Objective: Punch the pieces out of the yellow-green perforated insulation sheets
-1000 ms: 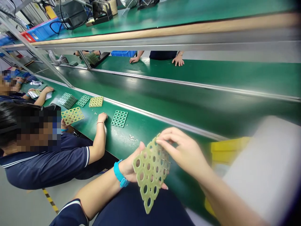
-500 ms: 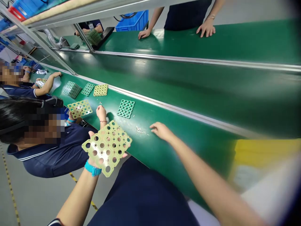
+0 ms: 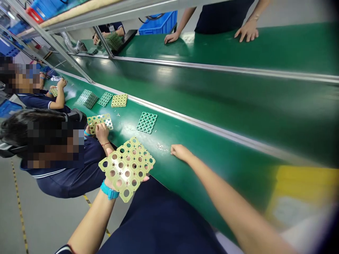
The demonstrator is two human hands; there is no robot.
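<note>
My left hand (image 3: 109, 182), with a teal strap at its wrist, holds a pale yellow-green perforated board (image 3: 124, 169) from beneath. The board has rows of round holes and lies tilted above the table's near edge. Most of the palm is hidden behind it. My right hand (image 3: 180, 152) is at the tabletop with its fingers curled together, just right of a small pile of tiny white pieces (image 3: 160, 146). Whatever its fingertips hold is too small to make out. Beyond the pile lies a green perforated board (image 3: 147, 122).
Stacked green boards (image 3: 88, 98), another green board (image 3: 105, 99) and stacked yellow boards (image 3: 119, 100) line the green table's (image 3: 212, 169) far side. At left, a co-worker's hand (image 3: 102, 132) works at a similar board. A yellow bin (image 3: 304, 180) stands at right. A metal rail (image 3: 201, 128) runs along the table.
My right hand's fingers have drawn together beside the white pieces. My left hand still holds the board. The co-worker's hand has moved from the table to their own board. The whole view has shifted slightly.
</note>
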